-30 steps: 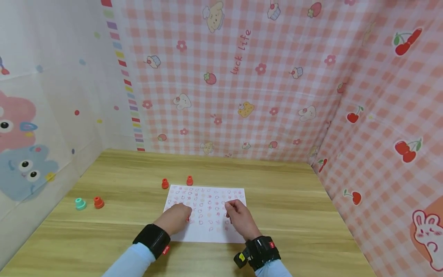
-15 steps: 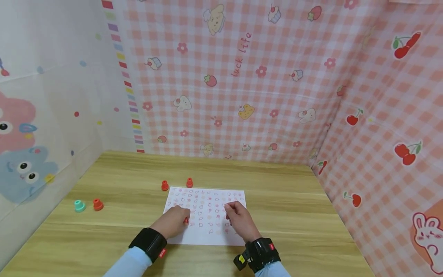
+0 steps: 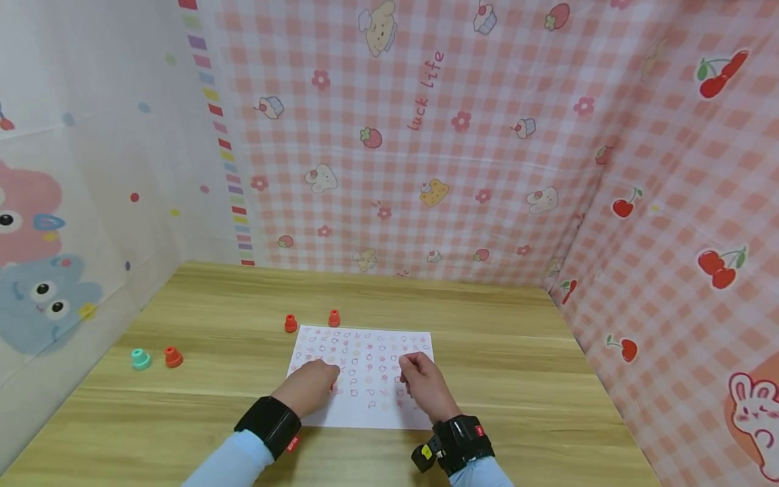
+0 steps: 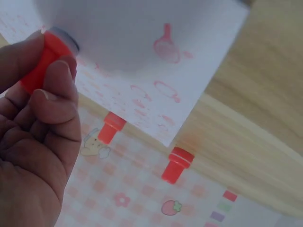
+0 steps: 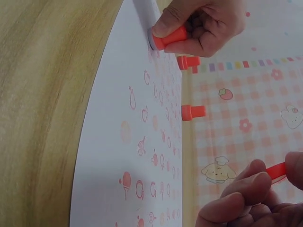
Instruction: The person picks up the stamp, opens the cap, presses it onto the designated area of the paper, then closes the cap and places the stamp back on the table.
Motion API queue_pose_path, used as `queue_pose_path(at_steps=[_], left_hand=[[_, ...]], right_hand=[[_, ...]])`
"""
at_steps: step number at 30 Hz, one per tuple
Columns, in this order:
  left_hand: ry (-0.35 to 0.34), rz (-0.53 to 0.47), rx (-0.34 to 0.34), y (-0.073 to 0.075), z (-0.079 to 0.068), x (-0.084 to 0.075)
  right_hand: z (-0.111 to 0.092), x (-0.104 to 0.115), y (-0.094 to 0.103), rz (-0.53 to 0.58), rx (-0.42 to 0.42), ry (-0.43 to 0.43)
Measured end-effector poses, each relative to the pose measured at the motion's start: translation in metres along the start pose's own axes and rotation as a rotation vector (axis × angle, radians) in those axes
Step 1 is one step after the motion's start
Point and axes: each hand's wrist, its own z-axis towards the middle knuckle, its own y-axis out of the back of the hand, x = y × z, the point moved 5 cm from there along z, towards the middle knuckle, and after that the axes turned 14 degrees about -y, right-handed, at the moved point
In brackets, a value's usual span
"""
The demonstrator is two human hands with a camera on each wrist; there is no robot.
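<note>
My left hand (image 3: 312, 389) pinches a red stamp (image 4: 45, 61) with a grey base between thumb and fingers, over the left part of a white sheet of paper (image 3: 356, 418). In the right wrist view the stamp's base faces the sheet at its surface; whether it touches I cannot tell. Rows of small red and pale orange prints cover much of the paper. Over the sheet's right side, my right hand (image 3: 426, 387) has its fingers curled. It pinches a small red piece (image 5: 276, 171), mostly hidden by the fingers.
Two red stamps (image 3: 291, 323) (image 3: 334, 318) stand behind the paper's far left edge. Farther left on the wooden table (image 3: 487, 365) stand a teal stamp (image 3: 140, 359) and another red stamp (image 3: 173, 357). Patterned cloth walls (image 3: 389, 169) close off the back and sides.
My left hand drew slightly left and nearer with the stamp, then came back right over the paper. The right hand has hardly moved, and the standing stamps are unchanged.
</note>
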Motion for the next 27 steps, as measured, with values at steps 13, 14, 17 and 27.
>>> queue_pose_path(at_steps=[13, 14, 17, 27], left_hand=[[0.026, -0.087, 0.005, -0.0031, 0.0030, 0.0068], [0.024, -0.081, 0.010, -0.0023, 0.0036, 0.0058], [0.031, -0.065, 0.034, -0.0006, 0.0031, 0.0038], [0.023, -0.096, 0.048, 0.0032, 0.0030, 0.0033]], right_hand=[[-0.0006, -0.0025, 0.0040, 0.047, 0.010, -0.042], [-0.0008, -0.0022, 0.0040, 0.047, 0.009, -0.042], [-0.0016, -0.0018, 0.0037, 0.045, 0.009, -0.043], [-0.0037, -0.0018, 0.0048, 0.047, 0.006, -0.049]])
